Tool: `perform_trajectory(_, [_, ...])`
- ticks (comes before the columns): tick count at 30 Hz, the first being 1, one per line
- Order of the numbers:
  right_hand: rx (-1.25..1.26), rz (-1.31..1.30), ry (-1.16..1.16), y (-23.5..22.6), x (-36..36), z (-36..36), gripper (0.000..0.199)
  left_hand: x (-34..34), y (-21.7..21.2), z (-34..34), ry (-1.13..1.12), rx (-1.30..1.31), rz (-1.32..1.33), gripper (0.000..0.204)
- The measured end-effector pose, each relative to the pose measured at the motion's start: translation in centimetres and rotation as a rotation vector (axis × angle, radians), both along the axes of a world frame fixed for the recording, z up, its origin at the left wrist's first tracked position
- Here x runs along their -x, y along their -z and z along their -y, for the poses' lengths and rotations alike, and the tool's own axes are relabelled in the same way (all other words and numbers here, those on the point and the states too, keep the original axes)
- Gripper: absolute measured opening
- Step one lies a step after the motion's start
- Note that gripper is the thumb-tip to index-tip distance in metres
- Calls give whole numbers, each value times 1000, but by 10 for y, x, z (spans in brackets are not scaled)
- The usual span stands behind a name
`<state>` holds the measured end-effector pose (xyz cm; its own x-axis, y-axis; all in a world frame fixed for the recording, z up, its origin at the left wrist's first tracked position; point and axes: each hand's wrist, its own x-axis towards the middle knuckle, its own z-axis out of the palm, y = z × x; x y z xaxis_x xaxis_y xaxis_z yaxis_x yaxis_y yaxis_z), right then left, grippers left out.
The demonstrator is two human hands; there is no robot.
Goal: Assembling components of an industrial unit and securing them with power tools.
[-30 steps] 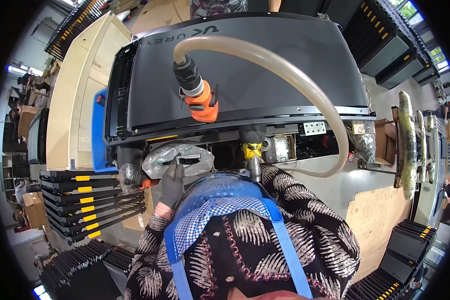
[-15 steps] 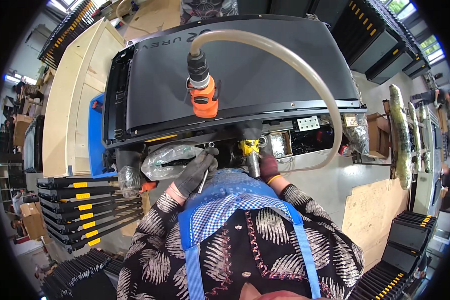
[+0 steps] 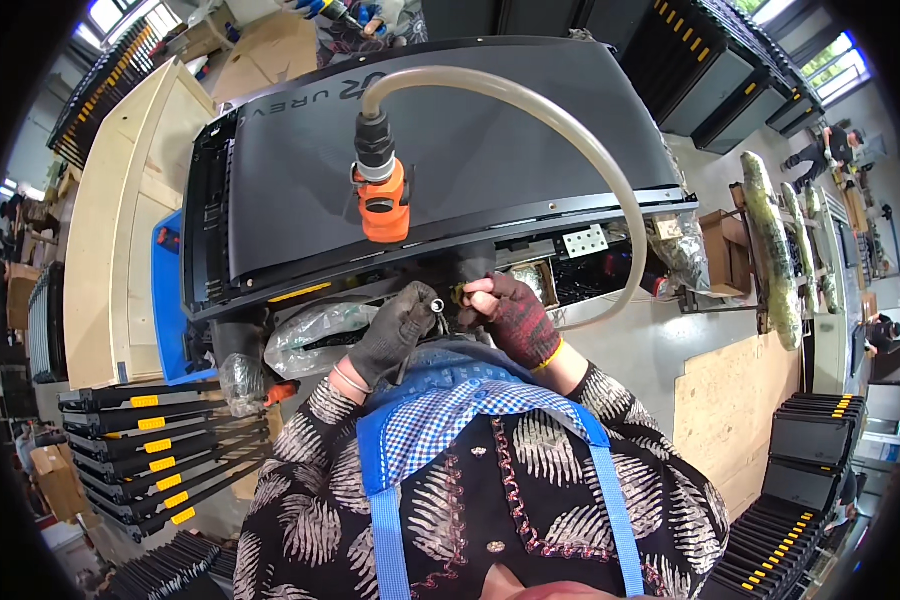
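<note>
My left hand, in a dark grey glove, is closed around a metal wrench; its silver ring end sticks out by my thumb. Close beside it, my right hand wears a dark red and black glove with bare fingertips. Its thumb and fingers are pinched together, and what they hold, if anything, is too small to make out. Both hands are in front of my apron, just below the near edge of a black treadmill deck. A yellow-wrapped tool is mostly hidden behind my right fingers.
An orange air tool on a clear hose hangs over the deck. Below the deck edge are a plastic bag and a box of small parts. A blue bin stands left; a co-worker's gloved hands show at the far side.
My right hand has come up and left toward my left hand, off the yellow-wrapped tool's grey body. My left hand has turned the wrench. A co-worker's hands have appeared at the far side.
</note>
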<state>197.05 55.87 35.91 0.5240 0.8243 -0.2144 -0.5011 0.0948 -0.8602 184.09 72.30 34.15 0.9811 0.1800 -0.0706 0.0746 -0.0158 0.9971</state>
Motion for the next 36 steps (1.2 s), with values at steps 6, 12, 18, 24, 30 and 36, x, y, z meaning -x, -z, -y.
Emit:
perform_trajectory(6, [12, 175, -198, -11, 0, -9, 29, 0, -8, -3, -161, -373, 116, 35])
perform_trajectory(12, [74, 319, -278, -18, 0, -18, 33, 9, -11, -6, -331, -568, 67, 39])
perform_trajectory(18, [67, 264, -299, -20, -1, -23, 29, 11, -38, -11, -383, -803, 62, 37])
perform_trajectory(24, [32, 266, -306, -17, -5, -28, 19, 11, -52, -15, -365, -1050, 122, 40])
perform_trajectory(30, [52, 700, -157, -13, -6, -38, 14, 8, -11, -18, -263, -635, 63, 44])
perform_trajectory(36, [-72, 1124, -45, 55, -7, -73, 16, 11, 56, -18, -111, 32, -110, 57])
